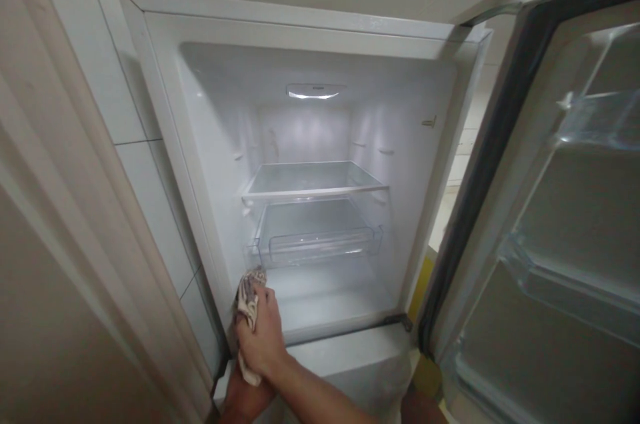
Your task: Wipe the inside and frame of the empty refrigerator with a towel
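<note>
My right hand (263, 337) reaches in from the lower right, its fingers closed around a crumpled cloth (249, 304), pale with a dark pattern. The cloth is at the lower left front edge of an open refrigerator (310, 304), and one end hangs below the hand. Under my right wrist is my left hand (245, 397), mostly covered by the right hand and the cloth; its fingers are hidden. Inside the refrigerator are a glass shelf (315, 177) and, below it, a clear plastic drawer (325, 244).
The refrigerator door (565, 211) stands open on the right, with clear door bins (575, 287). White wall tiles (150, 211) and a beige ridged panel (75, 144) are close on the left. A lit lamp (316, 92) is at the top inside. A white lower front (355, 357) juts out beneath.
</note>
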`<state>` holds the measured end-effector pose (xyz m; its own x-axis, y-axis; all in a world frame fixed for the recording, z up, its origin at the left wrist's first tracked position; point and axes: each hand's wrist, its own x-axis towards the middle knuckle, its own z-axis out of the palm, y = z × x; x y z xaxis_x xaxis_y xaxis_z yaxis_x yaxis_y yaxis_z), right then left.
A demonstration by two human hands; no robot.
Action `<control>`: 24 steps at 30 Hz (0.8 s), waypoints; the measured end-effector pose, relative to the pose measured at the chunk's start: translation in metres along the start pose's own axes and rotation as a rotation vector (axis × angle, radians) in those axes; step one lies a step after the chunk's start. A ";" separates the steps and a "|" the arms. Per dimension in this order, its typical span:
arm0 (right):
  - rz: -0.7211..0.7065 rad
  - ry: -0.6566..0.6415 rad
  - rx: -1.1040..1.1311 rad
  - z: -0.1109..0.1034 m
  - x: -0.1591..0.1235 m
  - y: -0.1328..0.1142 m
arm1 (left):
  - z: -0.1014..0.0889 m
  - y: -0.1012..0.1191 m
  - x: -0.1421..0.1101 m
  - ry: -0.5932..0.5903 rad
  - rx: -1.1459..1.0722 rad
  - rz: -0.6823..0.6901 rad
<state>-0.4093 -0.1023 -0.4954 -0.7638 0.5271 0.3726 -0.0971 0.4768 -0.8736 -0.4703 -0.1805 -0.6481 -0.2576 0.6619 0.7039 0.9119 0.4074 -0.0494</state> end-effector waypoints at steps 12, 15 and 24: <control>-0.132 -0.232 -0.828 -0.109 0.025 0.024 | -0.031 0.017 0.025 0.042 0.061 0.144; -0.019 -0.189 -0.909 -0.141 0.010 0.045 | -0.030 0.014 0.027 0.053 0.046 0.169; 0.191 -0.162 -0.868 -0.158 0.019 0.094 | -0.026 0.008 0.025 0.081 0.018 0.222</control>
<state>-0.3328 0.0636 -0.5213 -0.8043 0.5775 0.1397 0.5060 0.7890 -0.3485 -0.4616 -0.1766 -0.6124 -0.0237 0.6842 0.7290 0.9372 0.2689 -0.2220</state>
